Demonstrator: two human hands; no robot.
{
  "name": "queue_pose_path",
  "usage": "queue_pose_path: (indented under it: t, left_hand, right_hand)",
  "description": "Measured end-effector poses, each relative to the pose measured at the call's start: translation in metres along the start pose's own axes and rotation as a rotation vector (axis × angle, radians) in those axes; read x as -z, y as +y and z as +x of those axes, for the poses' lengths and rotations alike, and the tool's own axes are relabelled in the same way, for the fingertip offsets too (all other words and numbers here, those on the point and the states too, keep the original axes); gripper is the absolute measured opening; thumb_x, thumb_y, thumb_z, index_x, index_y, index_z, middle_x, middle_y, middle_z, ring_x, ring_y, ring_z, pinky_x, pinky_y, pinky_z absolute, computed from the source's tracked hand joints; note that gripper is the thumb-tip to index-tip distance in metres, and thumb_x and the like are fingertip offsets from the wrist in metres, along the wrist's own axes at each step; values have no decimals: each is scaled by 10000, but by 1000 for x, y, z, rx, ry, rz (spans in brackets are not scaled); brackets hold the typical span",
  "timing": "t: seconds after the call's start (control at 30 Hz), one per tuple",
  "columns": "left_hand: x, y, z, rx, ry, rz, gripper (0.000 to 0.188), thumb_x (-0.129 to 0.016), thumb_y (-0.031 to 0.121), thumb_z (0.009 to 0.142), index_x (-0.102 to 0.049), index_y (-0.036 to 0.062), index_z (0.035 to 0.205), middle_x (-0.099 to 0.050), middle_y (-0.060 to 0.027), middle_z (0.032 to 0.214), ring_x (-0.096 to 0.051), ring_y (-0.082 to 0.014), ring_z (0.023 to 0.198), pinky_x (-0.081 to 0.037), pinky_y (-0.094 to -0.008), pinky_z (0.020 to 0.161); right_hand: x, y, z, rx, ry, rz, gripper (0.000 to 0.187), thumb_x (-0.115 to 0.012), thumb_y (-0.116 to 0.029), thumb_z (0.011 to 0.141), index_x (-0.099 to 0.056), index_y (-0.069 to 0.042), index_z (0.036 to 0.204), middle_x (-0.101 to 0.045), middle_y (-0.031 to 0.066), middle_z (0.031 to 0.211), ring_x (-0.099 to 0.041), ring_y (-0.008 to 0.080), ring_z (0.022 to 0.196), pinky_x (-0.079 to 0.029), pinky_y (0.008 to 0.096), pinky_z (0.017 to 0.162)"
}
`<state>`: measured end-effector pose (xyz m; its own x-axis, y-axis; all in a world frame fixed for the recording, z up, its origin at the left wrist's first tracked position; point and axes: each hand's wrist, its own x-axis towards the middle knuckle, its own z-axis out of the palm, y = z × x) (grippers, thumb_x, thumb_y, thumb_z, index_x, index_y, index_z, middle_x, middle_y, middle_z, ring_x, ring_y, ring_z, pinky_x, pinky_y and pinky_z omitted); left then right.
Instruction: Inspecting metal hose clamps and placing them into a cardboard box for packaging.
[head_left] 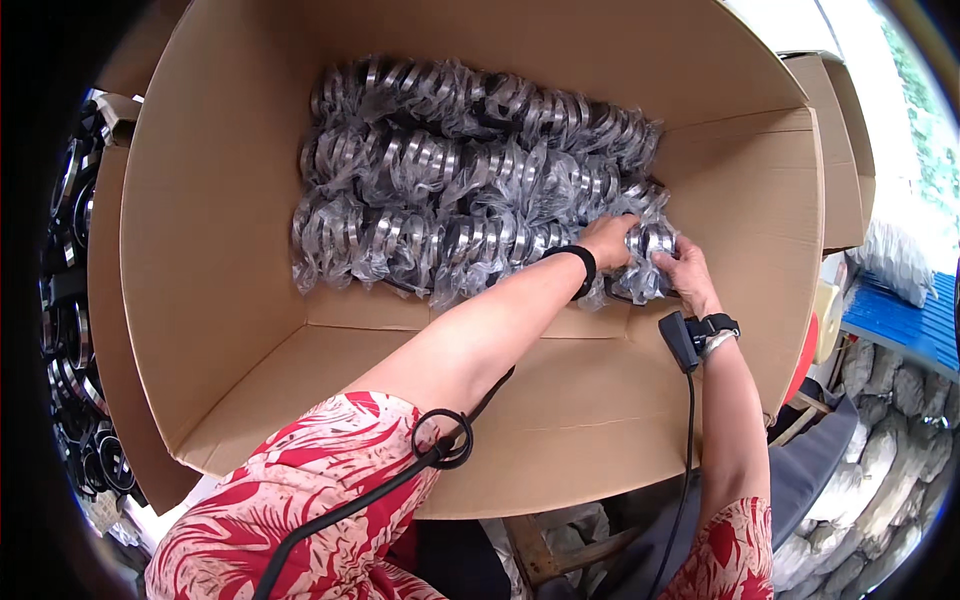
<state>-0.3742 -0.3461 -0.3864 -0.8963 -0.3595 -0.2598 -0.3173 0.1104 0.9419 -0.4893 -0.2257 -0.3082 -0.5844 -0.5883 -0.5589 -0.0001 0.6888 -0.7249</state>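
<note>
Inside a large cardboard box [215,200] lie rows of round metal-rimmed black parts [400,235] in clear plastic bags. At the right end of the nearest row, my two hands grip one plastic-wrapped bundle of round metal-rimmed parts [652,240] from both sides. My left hand [607,242] is closed on its left side, fingers partly hidden by the plastic. My right hand [687,272] closes round the right side, thumb toward me. Black bands circle both wrists, and a small black device [680,342] with a cable hangs at the right one.
The box walls rise around my forearms. More cardboard [840,150] stands beyond the right wall. Many black ring-shaped parts [75,330] are piled at the left. Plastic-wrapped bundles [885,440] fill the lower right, below a blue corrugated surface [905,325]. A black cable [345,505] crosses my left sleeve.
</note>
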Motion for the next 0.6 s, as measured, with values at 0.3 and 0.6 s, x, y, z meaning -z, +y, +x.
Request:
queue_pose_path:
  t: [0.3,0.6]
  left_hand:
    - [-10,-8,5,125,10,176,598,-559,-29,682,-484,24,1273,-572,-275,1128,-528,-406,1100,-430,-407,946]
    - [8,-18,-22,-205,-15,387,453,-559,-5,691,-578,24,1142,-557,-196,1087,-549,-381,1027,-464,-438,868]
  right_hand:
    - [-22,52,9,27,75,-537,321,-630,11,806,-556,60,1115,-637,119,1017,-585,188,918,-466,324,825]
    - [-13,86,26,-98,259,-590,325,-597,7,813,-536,51,1129,-632,127,997,-593,203,896,-471,330,796]
